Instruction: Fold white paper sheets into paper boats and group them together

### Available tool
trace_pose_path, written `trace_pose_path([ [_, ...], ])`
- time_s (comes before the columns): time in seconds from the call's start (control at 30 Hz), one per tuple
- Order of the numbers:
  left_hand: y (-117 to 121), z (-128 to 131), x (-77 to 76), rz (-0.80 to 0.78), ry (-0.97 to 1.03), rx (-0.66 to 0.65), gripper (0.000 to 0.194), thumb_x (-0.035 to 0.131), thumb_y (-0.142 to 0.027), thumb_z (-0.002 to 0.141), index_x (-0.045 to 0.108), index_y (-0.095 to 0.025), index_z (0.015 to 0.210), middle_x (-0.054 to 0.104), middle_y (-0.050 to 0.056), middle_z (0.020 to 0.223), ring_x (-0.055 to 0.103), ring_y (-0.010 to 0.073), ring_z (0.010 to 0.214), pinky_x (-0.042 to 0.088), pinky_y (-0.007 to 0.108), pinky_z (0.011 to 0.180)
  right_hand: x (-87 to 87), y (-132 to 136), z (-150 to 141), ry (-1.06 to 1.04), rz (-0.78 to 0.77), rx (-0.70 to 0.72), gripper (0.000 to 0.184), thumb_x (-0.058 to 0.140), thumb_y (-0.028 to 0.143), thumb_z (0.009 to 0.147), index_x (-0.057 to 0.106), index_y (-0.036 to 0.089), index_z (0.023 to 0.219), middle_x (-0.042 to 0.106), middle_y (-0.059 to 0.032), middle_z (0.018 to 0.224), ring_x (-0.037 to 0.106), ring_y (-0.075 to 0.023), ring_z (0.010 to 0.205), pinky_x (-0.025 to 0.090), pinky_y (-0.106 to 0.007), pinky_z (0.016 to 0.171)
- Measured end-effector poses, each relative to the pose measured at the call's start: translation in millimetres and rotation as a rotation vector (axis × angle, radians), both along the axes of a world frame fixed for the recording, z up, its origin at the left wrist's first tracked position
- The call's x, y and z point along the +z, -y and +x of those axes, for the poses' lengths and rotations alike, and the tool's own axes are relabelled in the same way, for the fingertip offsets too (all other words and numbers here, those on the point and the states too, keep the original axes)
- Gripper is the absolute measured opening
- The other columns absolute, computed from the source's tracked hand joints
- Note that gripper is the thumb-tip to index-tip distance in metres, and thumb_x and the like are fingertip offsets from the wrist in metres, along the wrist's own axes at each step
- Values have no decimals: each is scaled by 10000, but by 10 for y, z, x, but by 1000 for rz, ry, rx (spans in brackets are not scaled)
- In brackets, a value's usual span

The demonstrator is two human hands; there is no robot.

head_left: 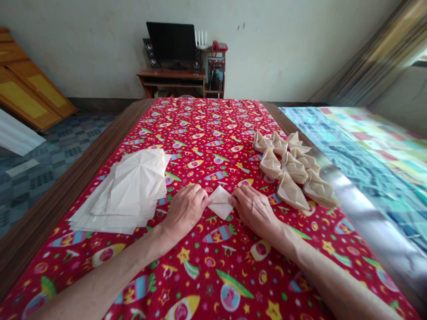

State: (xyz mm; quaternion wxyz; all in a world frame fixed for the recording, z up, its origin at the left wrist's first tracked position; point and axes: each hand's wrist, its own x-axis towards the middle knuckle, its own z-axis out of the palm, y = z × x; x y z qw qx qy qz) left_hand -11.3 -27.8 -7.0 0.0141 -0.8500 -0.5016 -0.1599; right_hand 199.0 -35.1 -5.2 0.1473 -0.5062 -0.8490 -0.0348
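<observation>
Folded paper: a folded paper square [220,202] is lying flat on the cloth between the hands, its lower point aimed at the person; its side corners are disappearing under the fingers [204,198];

Left hand: the left hand [184,211] is clenching the square's left corner, fingers curled over it; the thumb is hidden;

Right hand: the right hand [254,211] is gripping the right corner the same way; its fingertips are partly hidden behind the knuckles;

Nearby paper: a loose stack of paper sheets [126,191] is lying just left of the left hand; how many sheets it holds is hard to make out;

Folded pieces: a cluster of folded paper boats [287,166] is sitting right of the right hand, overlapping one another;

Surface: a red printed cloth [213,271] is covering the table [63,200], running out of frame at the bottom;

Beyond: a monitor [172,42] is standing on a low desk [170,75] against the far wall.
</observation>
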Motion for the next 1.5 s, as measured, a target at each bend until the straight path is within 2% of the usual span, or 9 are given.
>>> trace_pose_path([
  [0.43,-14,30,50,60,-110,-10,212,495,-310,926,547,-193,757,566,11,740,556,185,717,385,302,661,112,-59,-19,150,-119,-24,227,392,296,957,547,180,838,591,-52,835,553,-163,769,304,-269,584],
  [0.57,-8,49,95,88,-106,-21,165,486,-314,932,576,-190,871,579,21,821,553,187,783,391,311,705,116,-59,-28,147,-126,-46,210,415,295,949,552,184,836,598,-45,829,557,-154,746,290,-268,563],
  [0.67,25,71,147,130,-130,-143,188,479,-237,935,552,-206,1105,582,38,990,530,201,923,393,329,789,98,-59,-29,137,-109,-54,203,424,298,945,556,183,842,601,-44,827,559,-154,744,281,-267,556],
  [0.77,78,92,175,103,-217,-285,250,442,-179,941,529,-196,1175,578,41,1070,503,211,991,394,348,847,75,-60,-21,116,-91,-44,213,416,300,947,555,182,837,603,-47,825,559,-152,749,288,-264,571],
  [0.83,114,99,172,66,-244,-311,279,420,-154,940,515,-160,1202,575,50,1096,485,216,1024,392,352,883,68,-62,-13,102,-87,-44,214,415,302,947,554,184,833,605,-45,821,558,-148,742,288,-261,571],
  [0.97,159,93,155,-17,-224,-297,390,399,-85,906,455,-128,1289,550,68,1159,450,218,1078,384,346,931,83,-64,-6,66,-98,-62,206,445,326,937,556,198,819,607,-25,803,549,-133,690,277,-254,560],
  [1.13,176,89,215,-69,-267,-288,436,390,-75,879,444,-132,1308,545,81,1155,452,233,1067,399,369,899,92,-26,-15,1,-83,-121,183,510,323,910,556,184,801,608,-38,821,550,-145,730,328,-245,620],
  [1.3,192,82,252,-59,-278,-277,457,381,-54,860,458,-147,1301,536,79,1187,449,235,1086,392,380,908,64,33,33,-71,-24,-138,168,538,331,898,534,189,809,603,-34,826,546,-150,730,346,-241,626],
  [1.5,204,-21,191,0,-242,-274,533,389,-15,813,452,-171,1319,514,52,1289,445,220,1135,376,373,940,83,42,76,-71,-51,-132,170,541,324,899,523,193,794,603,-29,828,551,-146,726,344,-239,622],
])
